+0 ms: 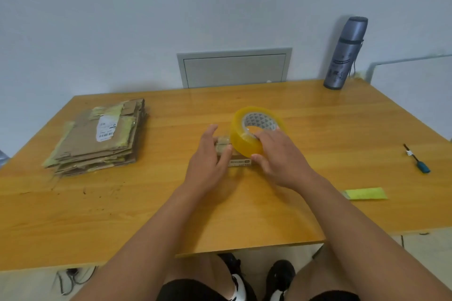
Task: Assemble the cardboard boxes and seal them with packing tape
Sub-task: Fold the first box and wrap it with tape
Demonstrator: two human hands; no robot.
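A small cardboard box [223, 145] sits at the middle of the wooden table [244, 215], mostly hidden by my hands. My left hand [208, 166] holds the box from the left, fingers curled around its near side. My right hand [278, 159] grips a large roll of yellowish packing tape [247, 139], fingers through its core and thumb on the outer rim. The roll stands on edge over the right part of the box. A stack of flattened cardboard boxes [97, 139] with old tape and a shipping label lies at the left of the table.
A grey thermos bottle [346, 54] stands at the back right corner against the wall. A small blue-handled cutter [418, 160] lies at the right edge. A yellow-green strip of tape [365, 193] lies on the table near my right forearm. My knees and shoes show below the front edge.
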